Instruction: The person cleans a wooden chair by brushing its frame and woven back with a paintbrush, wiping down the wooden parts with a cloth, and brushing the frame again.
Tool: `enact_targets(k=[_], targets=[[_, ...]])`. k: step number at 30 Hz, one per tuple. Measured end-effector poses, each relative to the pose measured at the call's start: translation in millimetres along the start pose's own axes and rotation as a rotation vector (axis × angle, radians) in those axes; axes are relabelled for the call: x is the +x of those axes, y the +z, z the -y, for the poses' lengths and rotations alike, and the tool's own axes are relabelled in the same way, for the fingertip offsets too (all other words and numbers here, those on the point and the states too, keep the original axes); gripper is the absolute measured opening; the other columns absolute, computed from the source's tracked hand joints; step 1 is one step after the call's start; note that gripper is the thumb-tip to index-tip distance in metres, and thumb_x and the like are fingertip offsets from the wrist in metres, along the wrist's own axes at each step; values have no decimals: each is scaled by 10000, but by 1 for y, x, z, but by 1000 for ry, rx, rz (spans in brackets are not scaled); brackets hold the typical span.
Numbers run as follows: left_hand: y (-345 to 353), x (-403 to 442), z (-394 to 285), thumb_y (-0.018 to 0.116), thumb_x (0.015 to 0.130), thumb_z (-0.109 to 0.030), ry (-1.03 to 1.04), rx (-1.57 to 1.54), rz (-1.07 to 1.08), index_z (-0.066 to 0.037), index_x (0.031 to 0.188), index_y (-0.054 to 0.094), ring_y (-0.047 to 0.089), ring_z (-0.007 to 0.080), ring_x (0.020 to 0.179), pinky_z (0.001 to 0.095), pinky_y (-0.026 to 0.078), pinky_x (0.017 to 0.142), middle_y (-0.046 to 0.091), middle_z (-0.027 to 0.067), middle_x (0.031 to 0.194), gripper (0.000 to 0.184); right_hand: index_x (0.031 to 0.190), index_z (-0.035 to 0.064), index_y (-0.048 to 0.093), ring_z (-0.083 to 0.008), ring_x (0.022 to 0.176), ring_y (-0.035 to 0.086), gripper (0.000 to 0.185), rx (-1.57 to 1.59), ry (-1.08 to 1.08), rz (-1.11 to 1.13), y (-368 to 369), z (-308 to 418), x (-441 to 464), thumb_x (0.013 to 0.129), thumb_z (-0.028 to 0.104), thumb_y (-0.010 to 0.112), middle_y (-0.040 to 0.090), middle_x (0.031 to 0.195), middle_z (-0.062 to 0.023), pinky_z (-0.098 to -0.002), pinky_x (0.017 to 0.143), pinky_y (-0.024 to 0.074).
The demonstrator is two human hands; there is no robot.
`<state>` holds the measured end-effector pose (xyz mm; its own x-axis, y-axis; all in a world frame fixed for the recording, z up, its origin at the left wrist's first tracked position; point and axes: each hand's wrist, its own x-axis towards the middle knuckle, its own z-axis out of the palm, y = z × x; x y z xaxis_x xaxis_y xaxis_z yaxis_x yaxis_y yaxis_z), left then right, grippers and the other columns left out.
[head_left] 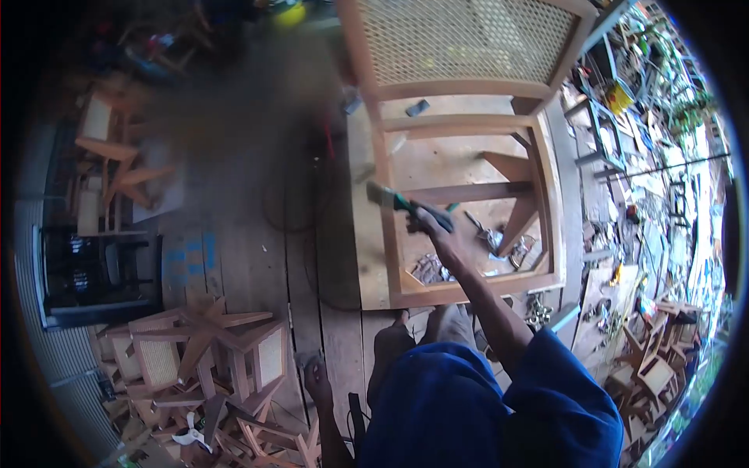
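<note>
My right hand (429, 224) is wrapped round the dark handle of a brush (399, 202) with a green part near its head. The brush head is over the left rail of a wooden chair frame (392, 257). That frame has an open seat and a woven cane back panel (468, 47), and it lies on a plywood-topped work surface (370, 269). Low at my left side hangs my left hand (315, 376), its fingers curled by a small greyish thing that is too unclear to name.
Several wooden chair parts with cane panels (269, 355) are piled at lower left. A black-framed object (101, 273) stands by the corrugated wall. Small grey blocks (417, 108) lie near the chair back. Clutter and a metal frame (601, 132) are at right.
</note>
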<state>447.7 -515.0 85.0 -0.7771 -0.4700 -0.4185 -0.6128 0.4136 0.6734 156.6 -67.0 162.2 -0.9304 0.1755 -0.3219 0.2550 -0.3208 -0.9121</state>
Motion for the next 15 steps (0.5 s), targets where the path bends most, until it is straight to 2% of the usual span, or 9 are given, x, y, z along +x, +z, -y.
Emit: enact_targets(k=[1, 3, 5, 6, 8, 10, 11, 12, 15], targets=[[-5, -11, 9, 649, 1030, -137, 0, 10, 22, -38, 1296, 692, 681, 175, 1068, 310, 546, 891, 727, 127, 1179, 287, 1336, -42, 663, -155, 948, 703, 404, -54, -74, -42, 1, -1, 13, 1035, 228, 673, 740, 1041, -102, -313, 839, 551], [-14, -37, 21, 655, 1003, -209, -261, 112, 83, -16, 1316, 673, 672, 154, 960, 309, 532, 769, 723, 85, 1104, 368, 1345, 27, 677, -166, 916, 694, 371, -387, -274, -55, 1, -5, 44, 1010, 186, 688, 729, 1031, -126, -336, 826, 547], [-18, -55, 64, 667, 1007, -179, -169, 115, 85, -6, 1269, 689, 683, 156, 905, 309, 549, 772, 732, 88, 1032, 314, 1280, 11, 699, -193, 941, 669, 297, -596, -519, 30, 10, 8, 76, 1017, 148, 679, 706, 1031, -125, -324, 848, 532], [-19, -62, 87, 680, 1011, -149, -76, 110, 81, 4, 1221, 705, 694, 158, 851, 309, 566, 774, 742, 91, 960, 261, 1280, 11, 699, -193, 941, 669, 297, -595, -510, 27, 6, 2, 100, 1017, 148, 679, 706, 1031, -125, -324, 848, 532], [-16, -74, 100, 680, 1010, -149, -106, 140, 77, 5, 1221, 705, 695, 159, 852, 309, 567, 775, 742, 92, 961, 262, 1218, 12, 711, -214, 891, 643, 235, -686, -711, -24, -5, -17, 143, 1000, 93, 676, 656, 975, -129, -349, 807, 524], [-14, -79, 104, 680, 1010, -150, -161, 173, 84, 5, 1220, 706, 695, 159, 854, 310, 567, 776, 742, 93, 962, 263, 1191, 16, 713, -248, 854, 632, 209, -537, -743, -466, -4, -4, 139, 992, 41, 658, 643, 990, -135, -370, 803, 522], [-14, -79, 104, 680, 1009, -150, -181, 179, 88, 5, 1220, 706, 695, 160, 855, 310, 567, 777, 743, 93, 963, 263, 1200, 19, 713, -273, 871, 643, 224, -557, -683, -613, -2, 5, 123, 985, 13, 653, 653, 1028, -145, -383, 815, 527], [-12, -80, 102, 681, 1009, -151, -196, 181, 92, 5, 1219, 706, 695, 160, 855, 310, 567, 778, 743, 93, 963, 263, 1200, 19, 713, -273, 871, 643, 224, -557, -689, -610, 0, 2, 120, 985, 13, 653, 653, 1028, -145, -383, 815, 527], [-8, -83, 101, 681, 1008, -152, -208, 181, 101, 6, 1219, 706, 696, 161, 857, 311, 567, 779, 743, 94, 965, 264, 1174, 9, 715, -346, 883, 647, 214, -676, -803, 62, 5, -1, 117, 965, 45, 683, 655, 1050, -175, -412, 813, 533]])
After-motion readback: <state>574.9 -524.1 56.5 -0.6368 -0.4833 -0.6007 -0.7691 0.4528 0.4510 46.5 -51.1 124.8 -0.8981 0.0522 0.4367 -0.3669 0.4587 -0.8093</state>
